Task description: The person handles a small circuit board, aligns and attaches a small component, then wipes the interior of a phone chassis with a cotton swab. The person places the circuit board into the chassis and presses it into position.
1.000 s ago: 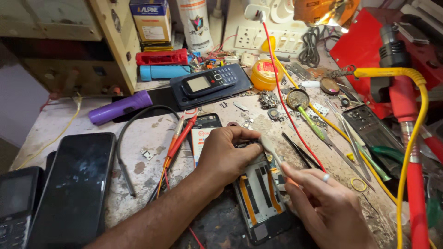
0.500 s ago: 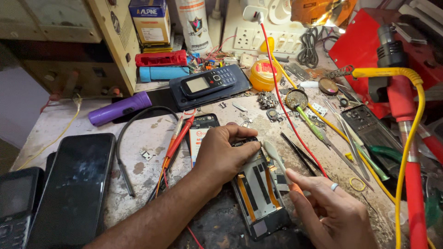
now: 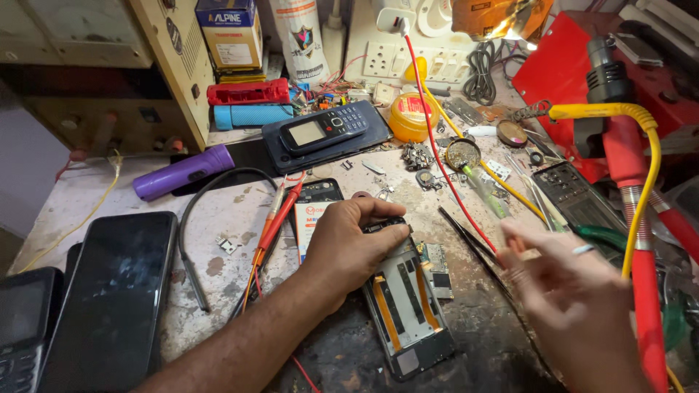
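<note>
- While the opened phone frame [image 3: 408, 306] lies face-down on the surface [image 3: 218, 284] at about six o'clock of the head view, it is pinned at its upper end by the left hand [image 3: 349, 244], whose fingers are curled over the top edge and pressed flat on it.
- The right hand [image 3: 575, 291] is held at four o'clock, apart from the frame, its fingers spread; it is blurred, so whether anything thin is pinched in it cannot be told.
- The step in hand is judged to be work on the bared inside of the frame, which is steadied for that purpose.
- A steady hold is called for next, and a careful approach to the small circuit board [image 3: 435, 263] just beside the frame at three o'clock.
- The frame's upper end is hidden under the left hand; the black tweezers [image 3: 466, 236] are partly covered; the dark smartphone [image 3: 109, 298] at nine o'clock is cut off below.
</note>
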